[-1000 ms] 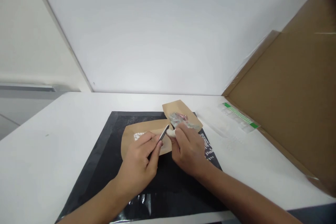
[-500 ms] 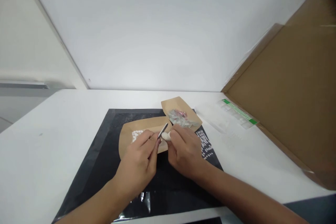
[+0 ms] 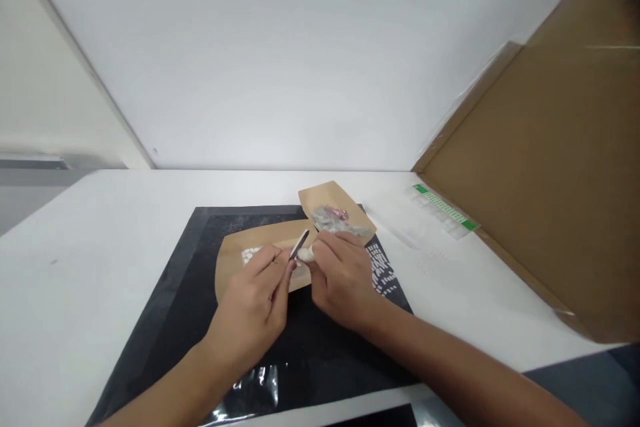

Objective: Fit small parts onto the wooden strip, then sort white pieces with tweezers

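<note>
Over the middle of a black mat (image 3: 185, 307), my left hand (image 3: 255, 293) is closed in a pinch on a slim flat strip (image 3: 299, 245), black on one side and whitish on the other, which tilts up to the right. My right hand (image 3: 345, 280) is closed around a small white rounded piece (image 3: 306, 254), its tip against or very near the strip; its exact kind is unclear. Beneath both hands lies a brown paper sheet (image 3: 227, 260) with small white pieces (image 3: 248, 254) on it, partly hidden by my left hand.
Behind my right hand, a smaller brown paper (image 3: 320, 195) carries crumpled clear plastic (image 3: 327, 219) with something pinkish. Rows of small white pieces (image 3: 383, 270) lie at the mat's right edge. Farther right are a clear plastic packet with a green strip (image 3: 445, 207) and a cardboard panel (image 3: 545, 167).
The whole view has shifted slightly, so everything appears a little farther left. Both hands keep nearly the same pose and grip, close together at the strip.
</note>
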